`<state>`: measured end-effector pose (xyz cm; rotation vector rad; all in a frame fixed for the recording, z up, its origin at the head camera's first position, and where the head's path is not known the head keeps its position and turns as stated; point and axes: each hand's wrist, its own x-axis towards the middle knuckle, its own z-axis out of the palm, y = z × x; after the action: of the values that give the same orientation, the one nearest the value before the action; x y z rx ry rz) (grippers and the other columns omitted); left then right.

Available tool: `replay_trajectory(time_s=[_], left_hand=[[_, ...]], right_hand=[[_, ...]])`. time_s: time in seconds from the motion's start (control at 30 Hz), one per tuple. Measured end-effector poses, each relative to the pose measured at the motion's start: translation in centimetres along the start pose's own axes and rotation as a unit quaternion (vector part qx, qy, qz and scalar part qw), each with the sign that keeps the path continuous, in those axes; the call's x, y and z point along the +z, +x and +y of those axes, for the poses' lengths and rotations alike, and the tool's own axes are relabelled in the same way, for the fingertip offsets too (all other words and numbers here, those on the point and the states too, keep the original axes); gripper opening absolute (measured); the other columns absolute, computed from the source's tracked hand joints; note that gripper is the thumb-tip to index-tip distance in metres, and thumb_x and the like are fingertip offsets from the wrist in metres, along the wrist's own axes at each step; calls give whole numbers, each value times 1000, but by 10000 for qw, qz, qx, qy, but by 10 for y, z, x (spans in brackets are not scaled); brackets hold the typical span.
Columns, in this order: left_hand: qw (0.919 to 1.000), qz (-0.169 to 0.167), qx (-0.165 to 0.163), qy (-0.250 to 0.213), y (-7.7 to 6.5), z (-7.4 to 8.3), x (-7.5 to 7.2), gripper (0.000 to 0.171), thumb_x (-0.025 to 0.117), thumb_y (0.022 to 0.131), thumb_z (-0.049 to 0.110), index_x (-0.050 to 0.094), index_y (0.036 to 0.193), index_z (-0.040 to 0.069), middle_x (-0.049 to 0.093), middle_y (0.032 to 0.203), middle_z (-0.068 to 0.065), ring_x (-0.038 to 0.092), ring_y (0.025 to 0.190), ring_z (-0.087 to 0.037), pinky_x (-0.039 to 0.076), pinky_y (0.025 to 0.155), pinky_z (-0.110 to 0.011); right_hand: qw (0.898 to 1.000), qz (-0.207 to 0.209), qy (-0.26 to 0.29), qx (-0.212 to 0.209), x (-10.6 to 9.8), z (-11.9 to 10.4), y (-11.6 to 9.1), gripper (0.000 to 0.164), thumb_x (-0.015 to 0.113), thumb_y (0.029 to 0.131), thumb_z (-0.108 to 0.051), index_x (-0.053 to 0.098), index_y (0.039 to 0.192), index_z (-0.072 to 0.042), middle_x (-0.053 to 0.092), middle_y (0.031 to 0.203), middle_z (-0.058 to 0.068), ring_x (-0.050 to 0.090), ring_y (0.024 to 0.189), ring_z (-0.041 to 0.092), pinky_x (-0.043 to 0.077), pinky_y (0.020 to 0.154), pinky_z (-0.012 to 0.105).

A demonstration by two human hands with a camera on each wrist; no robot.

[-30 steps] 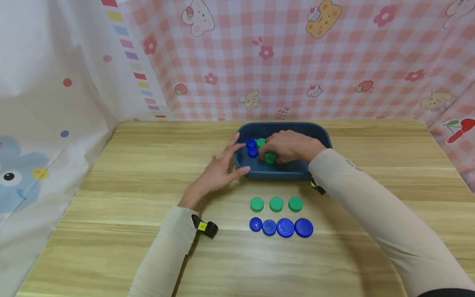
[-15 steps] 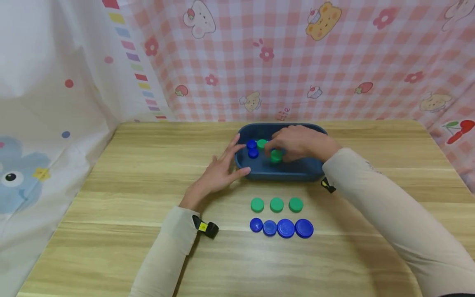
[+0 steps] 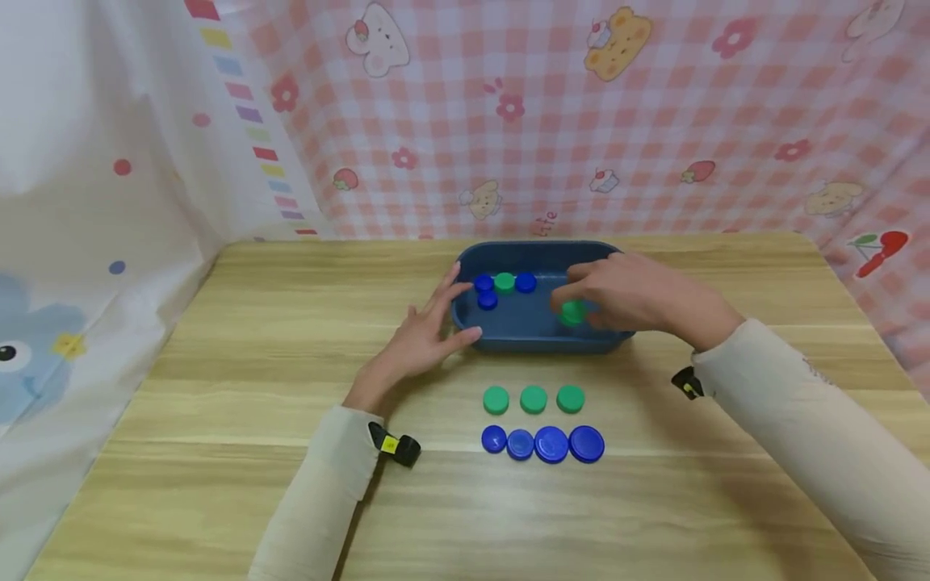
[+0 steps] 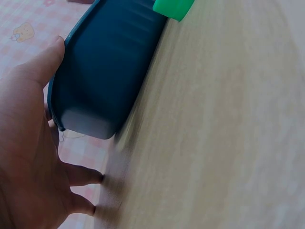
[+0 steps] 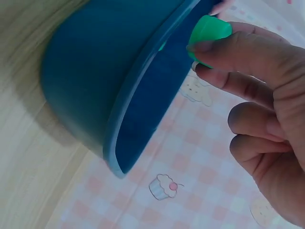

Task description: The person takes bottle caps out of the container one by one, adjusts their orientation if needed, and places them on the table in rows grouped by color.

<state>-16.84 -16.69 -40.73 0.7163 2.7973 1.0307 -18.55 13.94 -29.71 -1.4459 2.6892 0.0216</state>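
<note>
My right hand (image 3: 643, 294) pinches a green bottle cap (image 3: 572, 313) between thumb and fingers, over the right part of a dark blue tray (image 3: 541, 345). In the right wrist view the green cap (image 5: 208, 34) is up at the rim's level, with the lower fingers curled in. My left hand (image 3: 420, 335) rests at the tray's left end, fingers spread, thumb on the near rim. In the left wrist view two fingertips reach down at the table beside the tray wall (image 4: 102, 71). Inside the tray's left half lie a green cap (image 3: 504, 282) and three blue caps (image 3: 525, 282).
In front of the tray, three green caps (image 3: 534, 399) form a spaced row. Nearer still, several blue caps (image 3: 551, 445) of differing size stand in a line, nearly touching. Behind the wooden table (image 3: 291, 323) hangs a pink checked cloth (image 3: 450, 105).
The right hand has moved right and carried the green cap away from the group in the tray, uncovering a blue cap there. The left hand has kept its place on the tray.
</note>
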Motion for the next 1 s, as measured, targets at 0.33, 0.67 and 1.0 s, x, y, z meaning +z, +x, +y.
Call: replay_trajectory(time_s=[0.33, 0.67, 1.0], left_hand=[[10000, 37, -25, 43, 0, -2, -1, 75, 42, 91, 67, 21, 150, 27, -10, 158, 17, 16, 143, -26, 3, 102, -72], [10000, 29, 1, 11, 1, 0, 1, 74, 42, 91, 66, 20, 151, 27, -10, 157, 18, 18, 142, -28, 4, 102, -72], [10000, 22, -40, 16, 1, 0, 2, 73, 43, 91, 65, 20, 150, 28, -11, 157, 18, 18, 142, -29, 4, 102, -72]], right_hand=[[9993, 379, 58, -34, 8, -15, -38, 35, 79, 79, -15, 66, 108, -30, 56, 88, -5, 35, 44, 7, 34, 44, 22], [9996, 276, 53, -51, 20, -24, -61, 38, 79, 77, -11, 65, 108, -29, 53, 85, -6, 28, 42, 6, 26, 42, 21], [9985, 22, 551, 4, 41, -29, -69, 38, 81, 76, -10, 64, 106, -24, 56, 84, -6, 33, 44, 4, 30, 44, 20]])
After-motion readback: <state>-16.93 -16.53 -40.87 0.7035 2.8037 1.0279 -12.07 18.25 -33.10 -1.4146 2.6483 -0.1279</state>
